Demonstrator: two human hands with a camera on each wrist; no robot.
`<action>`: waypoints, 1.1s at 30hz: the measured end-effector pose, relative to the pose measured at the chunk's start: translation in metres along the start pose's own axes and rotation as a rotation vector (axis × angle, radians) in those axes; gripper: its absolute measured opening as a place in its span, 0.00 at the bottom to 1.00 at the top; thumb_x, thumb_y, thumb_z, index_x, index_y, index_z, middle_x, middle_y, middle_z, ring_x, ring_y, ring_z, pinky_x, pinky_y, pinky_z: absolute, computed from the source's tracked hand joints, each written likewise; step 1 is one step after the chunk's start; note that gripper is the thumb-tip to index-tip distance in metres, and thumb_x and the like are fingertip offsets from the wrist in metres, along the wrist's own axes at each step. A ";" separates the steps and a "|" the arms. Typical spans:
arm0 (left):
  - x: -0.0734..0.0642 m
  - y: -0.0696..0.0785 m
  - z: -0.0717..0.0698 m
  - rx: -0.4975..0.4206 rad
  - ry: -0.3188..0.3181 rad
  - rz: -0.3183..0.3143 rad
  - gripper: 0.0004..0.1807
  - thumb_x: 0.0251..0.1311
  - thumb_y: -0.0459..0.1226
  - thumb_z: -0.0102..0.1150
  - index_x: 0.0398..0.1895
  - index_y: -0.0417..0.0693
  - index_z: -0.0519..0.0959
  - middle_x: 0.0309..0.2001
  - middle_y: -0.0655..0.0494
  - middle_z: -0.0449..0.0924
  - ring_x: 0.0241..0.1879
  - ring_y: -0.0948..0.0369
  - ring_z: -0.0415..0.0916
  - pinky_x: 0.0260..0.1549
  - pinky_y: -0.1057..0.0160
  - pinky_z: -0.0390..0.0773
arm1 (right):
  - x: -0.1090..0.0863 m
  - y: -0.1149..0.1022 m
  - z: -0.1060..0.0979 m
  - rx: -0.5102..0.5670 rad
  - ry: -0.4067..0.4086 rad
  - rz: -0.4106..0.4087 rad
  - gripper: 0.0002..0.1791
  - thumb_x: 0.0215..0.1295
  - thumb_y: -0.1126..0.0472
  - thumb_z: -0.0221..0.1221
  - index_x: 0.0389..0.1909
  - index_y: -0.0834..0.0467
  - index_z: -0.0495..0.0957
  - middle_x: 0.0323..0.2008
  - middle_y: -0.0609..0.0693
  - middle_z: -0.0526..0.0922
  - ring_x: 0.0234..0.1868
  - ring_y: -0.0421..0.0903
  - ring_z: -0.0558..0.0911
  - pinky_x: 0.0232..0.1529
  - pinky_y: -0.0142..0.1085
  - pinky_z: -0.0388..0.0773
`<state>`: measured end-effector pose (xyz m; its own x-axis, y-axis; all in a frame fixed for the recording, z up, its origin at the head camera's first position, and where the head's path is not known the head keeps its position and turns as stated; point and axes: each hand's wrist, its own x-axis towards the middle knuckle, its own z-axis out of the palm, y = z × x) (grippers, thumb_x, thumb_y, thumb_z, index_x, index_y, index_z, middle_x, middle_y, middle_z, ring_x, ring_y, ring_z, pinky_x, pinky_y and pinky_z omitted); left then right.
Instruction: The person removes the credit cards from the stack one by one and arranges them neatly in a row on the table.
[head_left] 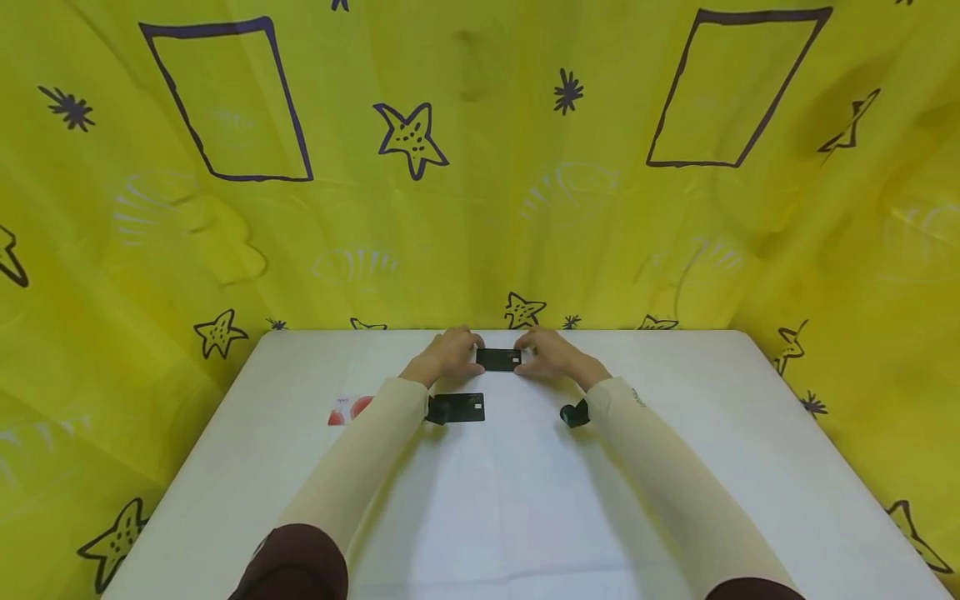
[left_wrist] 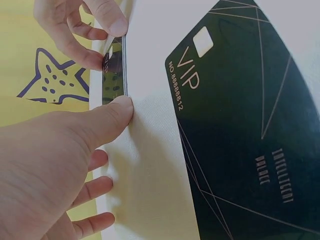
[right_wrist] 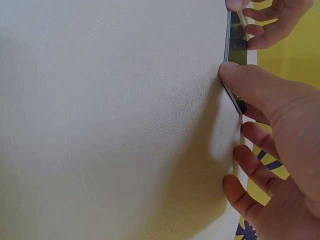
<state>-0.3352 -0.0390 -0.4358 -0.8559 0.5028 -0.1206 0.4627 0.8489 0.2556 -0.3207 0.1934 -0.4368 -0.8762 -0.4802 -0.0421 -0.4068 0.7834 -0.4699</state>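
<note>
At the head view's centre, the left hand (head_left: 448, 356) and right hand (head_left: 553, 356) pinch a dark card (head_left: 498, 360); at the left-wrist view's right, a second card (left_wrist: 230, 110) reads "VIP NO.88888812".

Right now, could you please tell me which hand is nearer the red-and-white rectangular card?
Left: the left hand is beyond the red-and-white card and to its right; the right hand is farther right.

We wear long cream sleeves (head_left: 356, 462); dark maroon fabric (head_left: 300, 557) meets them higher up; a small black device (head_left: 575, 414) juts out beside each cuff (head_left: 602, 392); a small dark marking (head_left: 637, 398) sits near the right one.
</note>
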 end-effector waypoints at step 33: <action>-0.003 0.005 -0.004 -0.022 -0.005 -0.011 0.25 0.65 0.45 0.70 0.63 0.48 0.80 0.56 0.48 0.78 0.57 0.51 0.74 0.66 0.42 0.66 | 0.000 -0.006 -0.002 -0.012 -0.020 0.014 0.25 0.63 0.59 0.72 0.57 0.67 0.82 0.52 0.59 0.84 0.45 0.51 0.77 0.51 0.45 0.77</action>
<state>-0.3309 -0.0368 -0.4301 -0.8599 0.4941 -0.1284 0.4478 0.8508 0.2750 -0.3190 0.1894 -0.4326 -0.8766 -0.4767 -0.0658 -0.3976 0.7945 -0.4590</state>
